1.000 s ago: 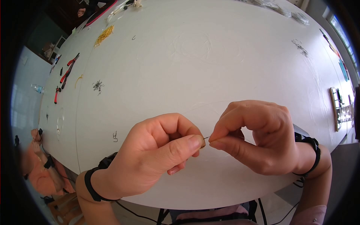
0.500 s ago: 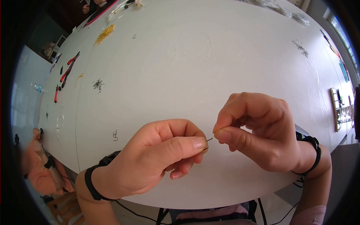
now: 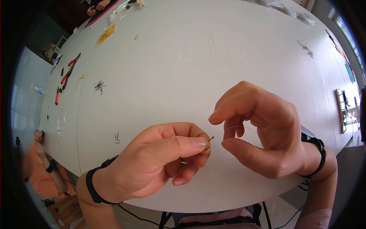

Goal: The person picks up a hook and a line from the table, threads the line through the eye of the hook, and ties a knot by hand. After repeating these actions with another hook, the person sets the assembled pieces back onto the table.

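Note:
Between thumb and forefinger, my left hand (image 3: 164, 158) pinches a small dark fish hook (image 3: 212, 138), its shank end poking out to the right. A thin clear fishing line (image 3: 239, 126) curves from near the hook toward my right hand (image 3: 270, 133). That hand is just right of the hook, thumb and forefinger spread apart, and no grip on the line shows. Below and left of centre, a couple of loose hooks (image 3: 117, 138) lie on the white table (image 3: 160, 87), with a pile of dark hooks (image 3: 100, 87) farther up.
Red-handled pliers (image 3: 71, 70), small red cutters (image 3: 57, 95) and a heap of gold pieces (image 3: 106, 35) lie on the left. More small dark pieces (image 3: 305, 49) lie at the right. Another person (image 3: 45, 168) sits at the left edge; someone's hands (image 3: 98, 7) show at the top.
My right thumb and forefinger have parted from their pinch, and the hand has opened wider. The hook in my left hand has tilted slightly more upright. A loop of line now shows by my right fingers.

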Demonstrator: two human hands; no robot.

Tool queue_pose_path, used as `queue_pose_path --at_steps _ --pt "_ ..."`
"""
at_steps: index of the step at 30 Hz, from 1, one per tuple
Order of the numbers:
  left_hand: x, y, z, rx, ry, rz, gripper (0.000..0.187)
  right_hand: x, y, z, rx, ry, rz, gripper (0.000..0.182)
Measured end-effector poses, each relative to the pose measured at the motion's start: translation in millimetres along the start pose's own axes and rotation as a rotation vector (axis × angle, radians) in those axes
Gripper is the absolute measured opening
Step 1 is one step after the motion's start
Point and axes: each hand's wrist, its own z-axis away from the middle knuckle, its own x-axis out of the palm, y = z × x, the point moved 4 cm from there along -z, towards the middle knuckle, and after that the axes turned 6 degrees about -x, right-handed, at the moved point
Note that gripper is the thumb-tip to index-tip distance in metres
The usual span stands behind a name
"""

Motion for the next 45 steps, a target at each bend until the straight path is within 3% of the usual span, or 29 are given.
queue_pose_path --at_steps 8,15,20,26,29,35,45 --pt "0 -2 0 -0.021 -0.035 0.027 0.021 4 0 -3 -0.194 0.015 0.117 0.015" --pt "3 -1 2 -0.055 -0.097 -0.001 0.019 5 0 -1 -0.113 -0.007 0.079 0.009" --pt "3 -1 3 0.031 -0.069 -0.041 0.019 8 5 3 0.058 0.002 -0.093 0.005" --pt "4 0 5 0.213 0.067 -0.295 0.020 10 7 6 0.344 0.028 -0.308 0.005" --pt "5 4 7 0.256 0.173 -0.395 0.016 12 10 7 0.391 0.041 -0.400 0.006" --pt "0 -1 1 0.075 0.059 -0.071 0.018 8 10 3 0.243 0.044 -0.385 0.010" --pt "1 -5 0 -0.005 -0.132 0.034 0.019 7 7 4 0.342 0.101 -0.535 0.008"
